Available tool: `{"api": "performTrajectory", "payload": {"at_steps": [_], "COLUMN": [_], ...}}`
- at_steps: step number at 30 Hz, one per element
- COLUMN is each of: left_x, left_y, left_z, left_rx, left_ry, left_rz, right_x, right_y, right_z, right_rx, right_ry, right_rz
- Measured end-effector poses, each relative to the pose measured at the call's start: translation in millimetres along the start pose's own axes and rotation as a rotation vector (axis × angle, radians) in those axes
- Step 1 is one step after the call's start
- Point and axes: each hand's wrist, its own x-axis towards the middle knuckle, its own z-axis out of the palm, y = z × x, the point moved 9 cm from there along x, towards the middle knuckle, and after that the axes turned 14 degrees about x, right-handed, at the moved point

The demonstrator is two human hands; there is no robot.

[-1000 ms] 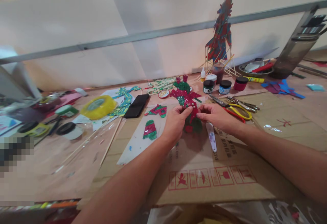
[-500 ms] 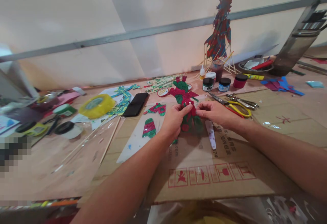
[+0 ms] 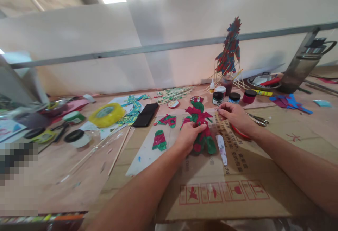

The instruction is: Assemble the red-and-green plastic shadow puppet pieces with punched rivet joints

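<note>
A red and green painted cut-out puppet lies on the cardboard sheet. My left hand grips its body, with the thumb across the front. Further right, my right hand is pinched closed above the scissors and apart from the puppet; whatever is between its fingertips is too small to make out. Loose painted pieces, a red and green arm piece and a striped piece, lie left of the puppet. A paint-spotted white strip rests to its right.
Behind the hands stand paint jars and a glue bottle. A finished blue and red puppet stands on sticks at the back. To the left are a phone and a yellow tape roll; a water bottle stands far right.
My right hand has moved off the puppet, right and away from me, over the scissors. The puppet now lies flatter on the cardboard under my left hand. The view has tilted up.
</note>
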Motion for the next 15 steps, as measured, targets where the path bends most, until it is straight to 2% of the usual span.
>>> {"api": "performTrajectory", "payload": {"at_steps": [4, 7, 11, 15], "left_x": [-1, 0, -3, -9], "left_y": [-1, -2, 3, 12], "left_z": [3.7, 3.1, 4.4, 6.8], "left_rx": [0.219, 0.320, 0.586, 0.795], "left_ry": [-0.036, -0.051, -0.106, -0.123], "left_rz": [0.010, 0.005, 0.024, 0.069], "right_x": [27, 61, 108, 145], "right_y": [1, -1, -2, 12], "right_z": [-8, -8, 18, 53], "right_rx": [-0.080, -0.282, -0.477, -0.591], "right_ry": [0.042, 0.015, -0.185, -0.331], "right_rz": [-0.003, -0.008, -0.034, -0.014]}}
